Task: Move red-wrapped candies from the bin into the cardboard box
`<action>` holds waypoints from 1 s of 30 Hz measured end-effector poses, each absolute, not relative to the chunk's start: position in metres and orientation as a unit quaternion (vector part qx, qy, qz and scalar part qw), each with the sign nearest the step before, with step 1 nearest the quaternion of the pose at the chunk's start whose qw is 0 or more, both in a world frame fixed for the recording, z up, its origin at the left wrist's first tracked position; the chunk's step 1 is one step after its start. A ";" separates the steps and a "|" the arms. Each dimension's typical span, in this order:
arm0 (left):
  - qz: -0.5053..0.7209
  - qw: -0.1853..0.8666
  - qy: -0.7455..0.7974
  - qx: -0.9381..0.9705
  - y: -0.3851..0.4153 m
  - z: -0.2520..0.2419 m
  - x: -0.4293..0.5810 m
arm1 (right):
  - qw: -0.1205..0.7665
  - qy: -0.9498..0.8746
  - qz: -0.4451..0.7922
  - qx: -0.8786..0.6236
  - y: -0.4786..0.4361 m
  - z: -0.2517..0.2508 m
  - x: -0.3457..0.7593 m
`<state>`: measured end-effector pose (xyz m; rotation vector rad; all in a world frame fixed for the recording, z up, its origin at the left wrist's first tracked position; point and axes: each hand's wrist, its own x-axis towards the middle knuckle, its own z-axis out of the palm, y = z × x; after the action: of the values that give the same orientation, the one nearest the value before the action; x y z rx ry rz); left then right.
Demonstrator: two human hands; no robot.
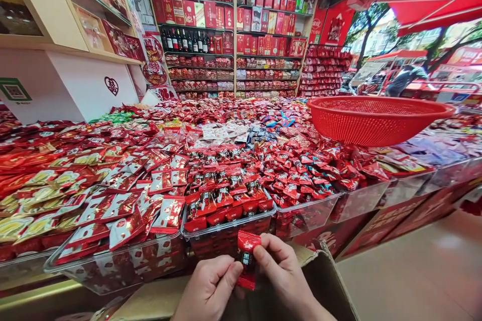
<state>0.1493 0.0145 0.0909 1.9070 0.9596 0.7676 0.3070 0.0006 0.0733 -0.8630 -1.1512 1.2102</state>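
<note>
Between my two hands is a small red-and-black candy packet (246,259), held upright with its crimped ends at top and bottom. My left hand (214,283) pinches its lower left side between thumb and fingers. Thumb and forefinger of my right hand (282,271) grip its upper right side. Both hands hover over an open cardboard box (335,281), whose inside is mostly dark. Just beyond them stands a clear plastic bin (229,230) with similar red-and-black packets (226,193) set in rows.
A red plastic basket (376,123) rests on the candy heaps at right. White-and-red packets (124,228) overfill the bin at left. Shelves of bottles and boxes (235,25) line the back wall. Outside at right, a person (404,80) bends forward. Tiled floor (422,266) lies at lower right.
</note>
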 end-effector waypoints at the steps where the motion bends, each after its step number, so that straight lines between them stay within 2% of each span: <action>1: 0.315 0.422 0.384 0.759 0.014 0.091 0.149 | 0.588 -0.492 0.535 -0.356 0.000 0.074 0.306; 7: 0.347 0.399 0.373 0.762 0.013 0.092 0.151 | 0.584 -0.475 0.550 -0.361 0.000 0.074 0.303; 11: 0.416 0.367 0.375 0.743 0.012 0.087 0.152 | 0.619 -0.492 0.503 -0.349 0.000 0.064 0.301; 17: 0.465 0.303 0.373 0.743 0.012 0.079 0.152 | 0.598 -0.688 0.208 -0.355 -0.003 0.058 0.299; 20: 0.488 0.279 0.355 0.747 0.011 0.078 0.150 | 0.588 -0.723 0.139 -0.334 -0.004 0.063 0.300; 26: 0.494 0.310 0.345 0.736 0.012 0.075 0.146 | 0.527 -0.788 -0.111 -0.298 0.000 0.068 0.307; 28: 0.495 0.292 0.334 0.747 0.012 0.074 0.144 | 0.516 -0.800 -0.155 -0.264 -0.002 0.074 0.310; 30: 0.502 0.286 0.311 0.755 0.012 0.074 0.141 | 0.496 -0.827 -0.118 -0.236 -0.005 0.081 0.314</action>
<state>0.1408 0.0119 0.0743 2.0177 0.8318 1.3421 0.3136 -0.0055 0.0808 -0.5710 -2.0044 -0.2857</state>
